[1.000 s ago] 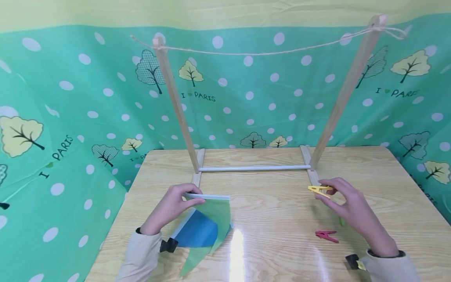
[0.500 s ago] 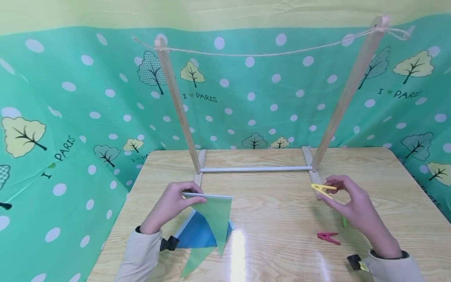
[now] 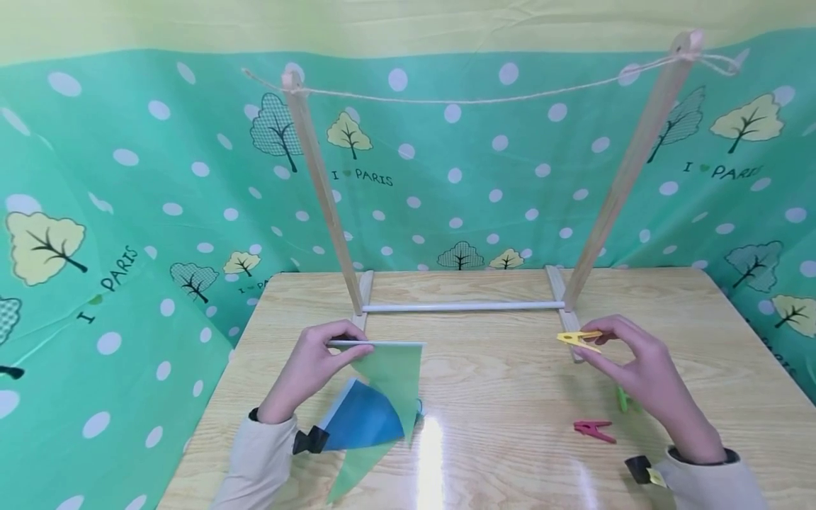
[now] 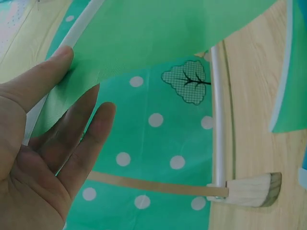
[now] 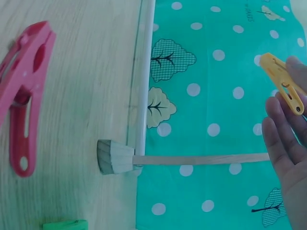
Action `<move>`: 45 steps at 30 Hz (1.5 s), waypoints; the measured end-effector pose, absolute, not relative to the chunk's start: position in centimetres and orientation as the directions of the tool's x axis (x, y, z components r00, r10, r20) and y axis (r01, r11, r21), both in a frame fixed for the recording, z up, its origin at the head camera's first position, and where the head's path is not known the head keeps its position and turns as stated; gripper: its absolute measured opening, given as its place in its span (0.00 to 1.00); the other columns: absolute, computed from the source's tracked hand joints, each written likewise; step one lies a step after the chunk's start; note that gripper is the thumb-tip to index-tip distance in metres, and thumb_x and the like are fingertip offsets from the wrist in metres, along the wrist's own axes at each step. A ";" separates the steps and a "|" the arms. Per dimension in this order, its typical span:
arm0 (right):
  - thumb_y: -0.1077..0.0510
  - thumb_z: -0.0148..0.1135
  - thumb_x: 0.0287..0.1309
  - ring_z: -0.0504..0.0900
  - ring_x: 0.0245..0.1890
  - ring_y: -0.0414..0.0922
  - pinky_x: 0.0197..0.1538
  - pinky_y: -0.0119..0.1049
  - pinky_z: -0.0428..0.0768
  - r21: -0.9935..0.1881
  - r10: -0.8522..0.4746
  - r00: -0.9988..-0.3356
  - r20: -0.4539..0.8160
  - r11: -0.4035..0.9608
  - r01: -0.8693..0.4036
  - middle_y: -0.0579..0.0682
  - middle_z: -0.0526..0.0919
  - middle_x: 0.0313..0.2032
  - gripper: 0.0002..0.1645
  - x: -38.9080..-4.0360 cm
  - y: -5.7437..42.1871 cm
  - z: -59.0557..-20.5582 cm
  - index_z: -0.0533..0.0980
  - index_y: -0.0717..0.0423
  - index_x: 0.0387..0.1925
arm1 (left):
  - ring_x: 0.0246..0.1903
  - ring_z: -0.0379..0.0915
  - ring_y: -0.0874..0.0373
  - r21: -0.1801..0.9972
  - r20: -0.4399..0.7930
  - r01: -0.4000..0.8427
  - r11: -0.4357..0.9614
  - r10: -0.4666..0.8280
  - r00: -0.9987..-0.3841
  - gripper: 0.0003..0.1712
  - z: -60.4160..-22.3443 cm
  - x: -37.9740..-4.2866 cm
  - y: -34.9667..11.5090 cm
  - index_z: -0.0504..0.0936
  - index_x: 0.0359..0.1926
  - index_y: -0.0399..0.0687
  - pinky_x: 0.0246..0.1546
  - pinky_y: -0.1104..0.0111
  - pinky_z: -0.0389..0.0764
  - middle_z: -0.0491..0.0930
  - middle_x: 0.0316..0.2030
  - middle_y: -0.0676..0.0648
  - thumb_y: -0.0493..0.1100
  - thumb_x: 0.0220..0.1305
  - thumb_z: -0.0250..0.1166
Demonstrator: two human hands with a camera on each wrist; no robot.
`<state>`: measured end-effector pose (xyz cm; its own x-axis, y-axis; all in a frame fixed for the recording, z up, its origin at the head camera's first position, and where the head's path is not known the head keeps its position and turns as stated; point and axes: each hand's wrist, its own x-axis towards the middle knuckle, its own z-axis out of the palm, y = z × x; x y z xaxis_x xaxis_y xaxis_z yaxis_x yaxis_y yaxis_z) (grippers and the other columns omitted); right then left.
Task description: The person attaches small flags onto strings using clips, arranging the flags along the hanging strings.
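Left hand (image 3: 319, 361) has the green pennant (image 3: 398, 375) pinched along its white top band, thumb on the near side, with a couple of fingers reaching past the fabric's edge in the wrist view. Right hand (image 3: 640, 361) is pinching a yellow clothespin (image 3: 569, 338) by its handle ends, nose aimed toward the left hand.

That green pennant is thin, slightly see-through stuff, tapering to a point below the band. It's held up over the left part of the table (image 3: 497, 425), with the band nearly level. Behind and below it there's a blue pennant (image 3: 363, 421) with a white band, partly covered, and another green tip (image 3: 357, 471) poking out under the blue. Over by the right wrist you've got a pinky-red clothespin (image 3: 593, 430) and a green clothespin (image 3: 622, 399), both on the table.

Farther out there's a frame: left post (image 3: 325, 191), right post (image 3: 627, 170), a white rod (image 3: 459, 307) joining them down low, and a string (image 3: 446, 101) sagging a bit between the tops. The hands are well apart, with plain wood grain and a bright glare streak between. Table's far edge runs just behind the posts, right along the polka-dot cloth (image 3: 446, 195).
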<state>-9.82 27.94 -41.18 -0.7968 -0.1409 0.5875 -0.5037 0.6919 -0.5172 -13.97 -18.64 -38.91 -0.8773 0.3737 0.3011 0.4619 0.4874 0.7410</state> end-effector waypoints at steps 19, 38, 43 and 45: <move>0.74 0.80 0.34 0.77 0.40 0.30 0.49 0.13 0.70 -0.514 -0.168 -0.781 0.601 0.668 -0.539 0.47 0.84 0.39 0.34 -11.0 27.2 -39.8 0.79 0.58 0.48 | 0.39 0.83 0.64 0.748 0.327 0.450 0.488 0.319 -0.889 0.04 -37.3 -14.4 -18.2 0.86 0.41 0.55 0.45 0.64 0.84 0.86 0.39 0.56 0.44 0.65 0.69; 0.71 0.81 0.36 0.82 0.36 0.30 0.45 0.14 0.73 -0.537 -0.126 -0.775 0.619 0.653 -0.534 0.48 0.88 0.33 0.26 -12.1 25.3 -37.3 0.84 0.56 0.42 | 0.35 0.82 0.64 0.773 0.407 0.465 0.432 0.224 -0.886 0.06 -36.6 -14.6 -17.8 0.87 0.39 0.50 0.41 0.70 0.83 0.87 0.36 0.54 0.40 0.60 0.72; 0.69 0.81 0.37 0.82 0.35 0.32 0.38 0.16 0.74 -0.512 -0.148 -0.767 0.624 0.664 -0.544 0.47 0.88 0.35 0.27 -12.4 24.8 -36.7 0.84 0.54 0.44 | 0.35 0.83 0.63 0.781 0.418 0.469 0.412 0.214 -0.883 0.06 -36.1 -14.8 -17.5 0.88 0.39 0.49 0.41 0.71 0.83 0.87 0.36 0.51 0.39 0.60 0.72; 0.69 0.81 0.37 0.82 0.35 0.31 0.37 0.16 0.74 -0.498 -0.160 -0.759 0.631 0.667 -0.555 0.47 0.88 0.35 0.27 -12.6 24.7 -36.5 0.85 0.55 0.44 | 0.35 0.83 0.63 0.786 0.417 0.469 0.402 0.214 -0.883 0.06 -36.0 -14.9 -17.3 0.88 0.39 0.49 0.41 0.71 0.83 0.87 0.36 0.50 0.39 0.61 0.72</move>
